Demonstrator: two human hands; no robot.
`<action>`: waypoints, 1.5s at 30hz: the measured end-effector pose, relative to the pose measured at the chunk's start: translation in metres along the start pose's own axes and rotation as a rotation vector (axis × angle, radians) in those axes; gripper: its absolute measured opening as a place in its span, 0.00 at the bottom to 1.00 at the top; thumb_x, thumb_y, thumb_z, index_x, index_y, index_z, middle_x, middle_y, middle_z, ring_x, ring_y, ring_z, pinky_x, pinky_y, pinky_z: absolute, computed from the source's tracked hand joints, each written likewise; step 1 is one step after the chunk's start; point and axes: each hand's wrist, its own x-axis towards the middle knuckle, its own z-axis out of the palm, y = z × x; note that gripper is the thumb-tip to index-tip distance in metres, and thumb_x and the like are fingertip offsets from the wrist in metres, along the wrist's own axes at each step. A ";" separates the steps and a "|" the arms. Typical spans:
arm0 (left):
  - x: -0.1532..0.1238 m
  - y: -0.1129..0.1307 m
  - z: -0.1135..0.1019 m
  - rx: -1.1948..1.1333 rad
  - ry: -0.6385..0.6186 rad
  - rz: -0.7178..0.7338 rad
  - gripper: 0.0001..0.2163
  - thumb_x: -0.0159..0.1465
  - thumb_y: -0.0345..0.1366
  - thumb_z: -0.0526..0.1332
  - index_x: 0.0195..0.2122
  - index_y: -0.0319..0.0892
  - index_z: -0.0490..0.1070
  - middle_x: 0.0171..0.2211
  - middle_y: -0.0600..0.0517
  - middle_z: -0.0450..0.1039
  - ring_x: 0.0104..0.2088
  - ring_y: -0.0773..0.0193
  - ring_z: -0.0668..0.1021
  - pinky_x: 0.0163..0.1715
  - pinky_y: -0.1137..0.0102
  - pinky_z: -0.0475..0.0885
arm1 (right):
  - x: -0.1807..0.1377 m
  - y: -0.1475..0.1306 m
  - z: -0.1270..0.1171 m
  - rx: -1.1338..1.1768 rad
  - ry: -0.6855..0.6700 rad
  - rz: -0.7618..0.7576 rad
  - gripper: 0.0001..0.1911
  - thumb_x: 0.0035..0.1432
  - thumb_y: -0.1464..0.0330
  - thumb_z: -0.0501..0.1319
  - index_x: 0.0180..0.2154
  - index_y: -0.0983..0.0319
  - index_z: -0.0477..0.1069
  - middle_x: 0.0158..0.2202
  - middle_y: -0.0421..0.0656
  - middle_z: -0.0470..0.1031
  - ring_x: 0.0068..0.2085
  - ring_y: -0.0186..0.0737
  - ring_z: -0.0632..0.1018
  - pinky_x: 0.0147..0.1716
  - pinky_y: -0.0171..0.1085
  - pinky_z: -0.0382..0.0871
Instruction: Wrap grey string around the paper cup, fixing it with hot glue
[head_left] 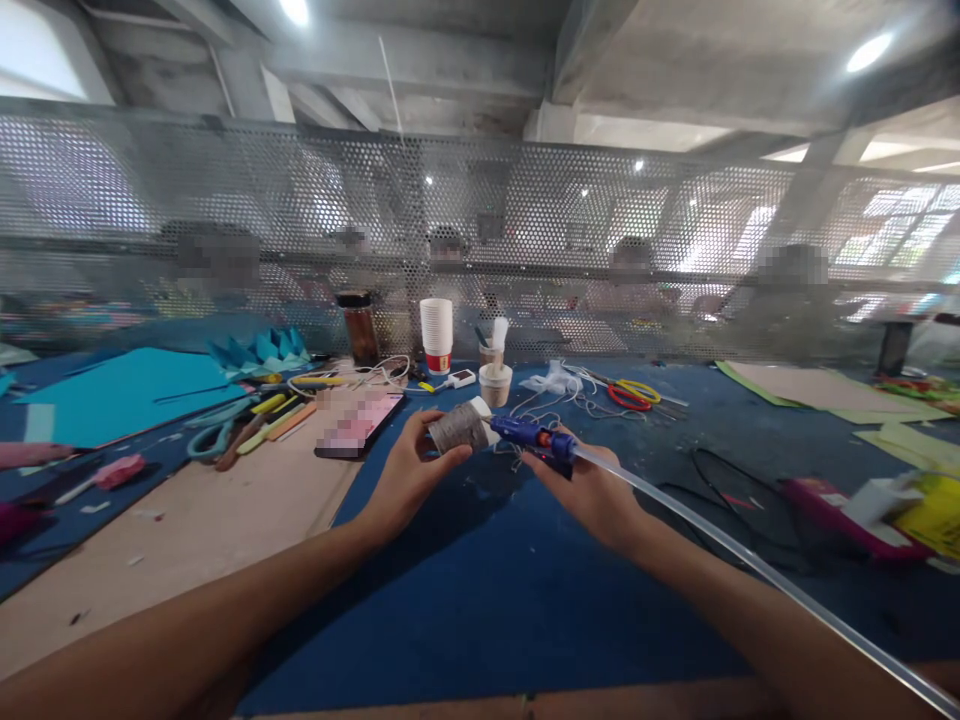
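My left hand (412, 460) grips a paper cup (459, 428) lying tilted on its side, its wall wrapped in grey string and a white band bare at the right end. In my right hand (592, 490) is a blue hot glue gun (525, 432); a long clear glue stick (720, 550) sticks out of its back toward the lower right. The gun's nozzle points at the cup's white end, at or very near it; contact is hard to make out. Loose pale string (544, 405) lies tangled on the table behind the gun.
Beyond my hands stand a stack of paper cups (436, 335), a wrapped cup (495, 384) and a dark-lidded bottle (360, 330). A phone (360, 425) and scissors (217, 430) lie left; red-and-yellow scissors (634, 394) lie right. Black cable (720, 490) crosses the right side. A perforated screen (480, 220) closes the back.
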 end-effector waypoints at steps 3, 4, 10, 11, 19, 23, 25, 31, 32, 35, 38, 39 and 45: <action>0.001 -0.004 -0.001 0.015 -0.002 0.019 0.32 0.56 0.48 0.73 0.58 0.44 0.66 0.51 0.44 0.78 0.49 0.48 0.81 0.51 0.55 0.75 | 0.001 -0.001 0.000 -0.033 -0.006 -0.009 0.17 0.67 0.52 0.60 0.42 0.57 0.78 0.31 0.46 0.82 0.31 0.49 0.82 0.29 0.38 0.66; 0.001 -0.005 -0.001 0.015 -0.005 0.023 0.31 0.56 0.48 0.73 0.58 0.44 0.66 0.51 0.44 0.78 0.49 0.48 0.81 0.51 0.55 0.75 | 0.001 -0.001 -0.001 -0.042 -0.008 -0.011 0.17 0.67 0.52 0.60 0.42 0.57 0.78 0.31 0.46 0.82 0.31 0.49 0.82 0.29 0.38 0.66; 0.001 -0.006 0.000 0.004 -0.002 0.026 0.31 0.56 0.46 0.72 0.58 0.44 0.66 0.51 0.43 0.79 0.50 0.49 0.81 0.50 0.56 0.76 | 0.000 -0.002 -0.003 -0.043 -0.024 -0.007 0.17 0.68 0.52 0.59 0.42 0.57 0.77 0.32 0.46 0.83 0.32 0.49 0.83 0.29 0.38 0.66; 0.001 -0.005 0.000 0.006 -0.002 0.027 0.31 0.56 0.46 0.72 0.58 0.44 0.66 0.50 0.43 0.79 0.49 0.49 0.81 0.49 0.56 0.76 | 0.000 -0.002 -0.003 -0.042 -0.021 -0.011 0.17 0.68 0.52 0.59 0.43 0.57 0.77 0.32 0.46 0.83 0.32 0.49 0.83 0.29 0.38 0.66; 0.001 -0.006 -0.001 0.020 -0.011 0.030 0.32 0.56 0.47 0.73 0.58 0.44 0.66 0.53 0.43 0.77 0.50 0.49 0.81 0.51 0.55 0.75 | 0.000 0.001 0.001 -0.090 0.001 -0.036 0.18 0.69 0.51 0.58 0.42 0.57 0.77 0.31 0.45 0.82 0.31 0.48 0.82 0.29 0.38 0.65; 0.001 -0.005 -0.001 0.017 -0.013 0.031 0.32 0.56 0.48 0.73 0.58 0.44 0.66 0.52 0.43 0.78 0.50 0.48 0.81 0.51 0.55 0.75 | 0.001 0.000 -0.001 -0.105 -0.025 -0.032 0.18 0.68 0.51 0.58 0.43 0.57 0.77 0.31 0.46 0.82 0.31 0.49 0.83 0.29 0.38 0.65; 0.001 -0.005 -0.001 0.017 -0.011 0.027 0.32 0.56 0.48 0.73 0.58 0.44 0.66 0.51 0.44 0.78 0.50 0.48 0.81 0.50 0.56 0.76 | 0.001 -0.001 -0.002 -0.105 -0.025 -0.033 0.18 0.68 0.51 0.58 0.42 0.57 0.77 0.31 0.46 0.83 0.31 0.49 0.83 0.29 0.38 0.65; 0.002 -0.006 0.000 -0.015 -0.006 0.028 0.32 0.55 0.48 0.73 0.57 0.44 0.66 0.50 0.45 0.79 0.49 0.48 0.82 0.48 0.57 0.77 | 0.001 0.000 -0.002 -0.083 -0.015 -0.052 0.18 0.68 0.51 0.58 0.42 0.57 0.77 0.31 0.45 0.82 0.30 0.47 0.82 0.28 0.38 0.64; 0.002 -0.006 0.000 -0.017 -0.007 0.022 0.32 0.54 0.47 0.73 0.57 0.44 0.66 0.50 0.45 0.79 0.49 0.48 0.82 0.48 0.57 0.77 | 0.001 0.000 -0.002 -0.083 -0.019 -0.056 0.18 0.68 0.51 0.58 0.43 0.57 0.77 0.31 0.45 0.82 0.30 0.47 0.82 0.28 0.37 0.64; 0.001 -0.005 0.000 -0.017 -0.006 0.014 0.31 0.55 0.47 0.73 0.57 0.44 0.67 0.49 0.45 0.79 0.48 0.49 0.82 0.49 0.56 0.76 | 0.000 0.000 -0.002 -0.098 -0.014 -0.053 0.18 0.68 0.51 0.58 0.43 0.57 0.76 0.29 0.44 0.81 0.29 0.46 0.82 0.27 0.37 0.63; 0.001 -0.004 0.000 -0.017 -0.007 0.017 0.31 0.55 0.47 0.73 0.57 0.44 0.66 0.50 0.44 0.79 0.48 0.49 0.82 0.49 0.56 0.76 | 0.000 -0.001 -0.002 -0.120 -0.011 -0.047 0.19 0.68 0.51 0.58 0.42 0.58 0.76 0.29 0.44 0.81 0.29 0.47 0.82 0.27 0.38 0.63; 0.001 -0.003 0.000 -0.017 -0.008 0.016 0.31 0.55 0.48 0.73 0.57 0.44 0.66 0.50 0.44 0.79 0.48 0.49 0.82 0.48 0.56 0.76 | 0.000 -0.001 -0.003 -0.123 -0.012 -0.047 0.19 0.68 0.51 0.58 0.42 0.58 0.76 0.29 0.44 0.81 0.29 0.48 0.82 0.27 0.38 0.63; 0.001 -0.002 0.000 -0.011 -0.003 0.005 0.32 0.55 0.49 0.73 0.57 0.43 0.66 0.47 0.45 0.79 0.47 0.48 0.81 0.47 0.56 0.76 | 0.000 -0.002 -0.003 -0.132 -0.018 -0.050 0.19 0.68 0.51 0.57 0.42 0.58 0.77 0.30 0.45 0.82 0.30 0.48 0.82 0.27 0.38 0.63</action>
